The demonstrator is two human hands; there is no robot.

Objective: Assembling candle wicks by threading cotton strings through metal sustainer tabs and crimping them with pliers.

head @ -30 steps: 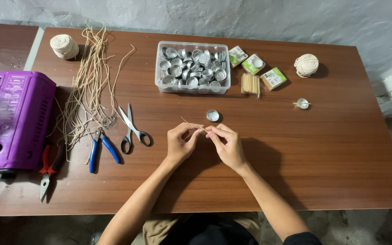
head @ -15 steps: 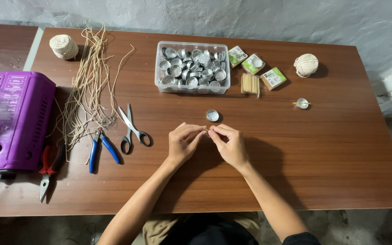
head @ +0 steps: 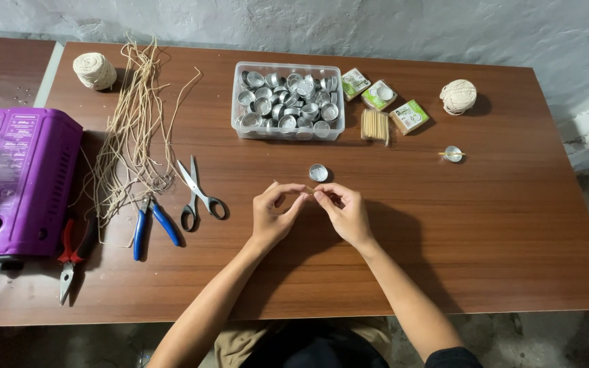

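Note:
My left hand and my right hand meet fingertip to fingertip over the middle of the brown table. Between them they pinch a short, thin piece of pale string, barely visible. Just beyond the fingers a small empty metal cup rests on the wood. Scissors lie open to the left of my left hand.
A clear tub of several metal cups stands at the back, with small boxes and a bundle of sticks beside it. Loose twine, two twine balls, blue pliers, red pliers, a purple box and a wicked cup lie around.
Both hands stay together at the table's middle; the fingers shift only slightly on the string.

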